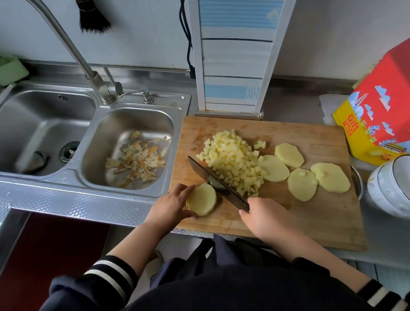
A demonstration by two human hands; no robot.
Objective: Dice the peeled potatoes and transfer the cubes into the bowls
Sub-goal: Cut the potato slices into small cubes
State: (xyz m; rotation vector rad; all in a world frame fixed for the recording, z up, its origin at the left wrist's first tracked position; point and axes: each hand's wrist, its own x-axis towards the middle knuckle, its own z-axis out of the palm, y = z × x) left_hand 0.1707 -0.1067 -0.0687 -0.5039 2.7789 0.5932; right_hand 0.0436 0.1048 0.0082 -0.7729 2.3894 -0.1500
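The right hand (264, 216) grips the cleaver (217, 185); the left hand (172, 205) holds a potato slice (202, 199) with curled fingers. Dicing continues; next, probably cut this slice into strips.

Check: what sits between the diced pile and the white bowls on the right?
In the head view, four potato slices lie flat on the cutting board between the diced pile and the white bowls, nearest slice touching the pile.

Single head-worn wide-angle view, looking forward and steeply down, close over the cutting board (299, 143)
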